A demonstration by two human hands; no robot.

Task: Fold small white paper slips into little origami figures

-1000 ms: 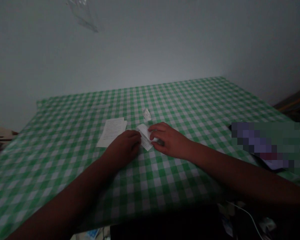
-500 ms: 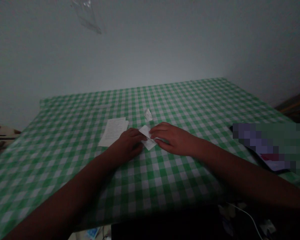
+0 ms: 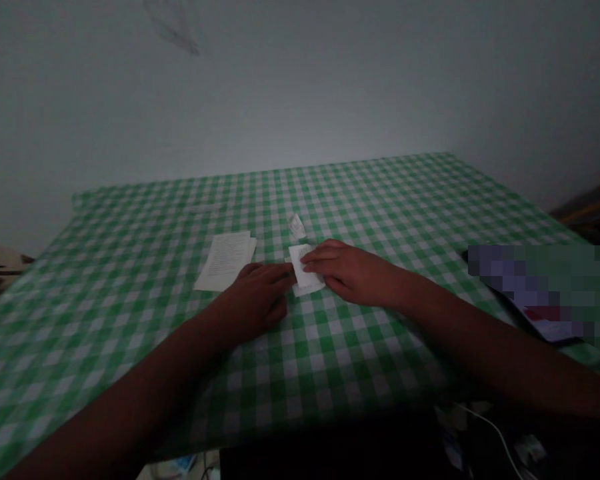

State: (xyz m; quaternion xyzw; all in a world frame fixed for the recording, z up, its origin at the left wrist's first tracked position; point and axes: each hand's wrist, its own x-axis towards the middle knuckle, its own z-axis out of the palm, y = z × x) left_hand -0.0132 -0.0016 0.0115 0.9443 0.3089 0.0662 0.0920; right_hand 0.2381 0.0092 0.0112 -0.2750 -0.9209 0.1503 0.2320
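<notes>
A small folded white paper point(image 3: 305, 270) lies on the green gingham tablecloth point(image 3: 120, 267) between my hands. My right hand point(image 3: 350, 270) presses its fingers on the paper's top, and the paper's right part is hidden beneath them. My left hand point(image 3: 253, 300) lies palm down, its fingertips reaching the paper's left edge. To the left of that hand is a small stack of printed white sheets point(image 3: 225, 261), apart from it. A crumpled paper scrap point(image 3: 296, 227) sits just beyond the folded paper.
A dark flat device point(image 3: 535, 293), partly blurred out, lies on the cloth to the right of my right forearm. The table's far side meets a pale wall point(image 3: 300, 100). A white cable point(image 3: 490, 430) hangs below the near edge at the right.
The paper has been flattened into a neater upright rectangle and shifted slightly right. My left hand has drawn back a little and flattened, while my right hand now lies on top of the paper.
</notes>
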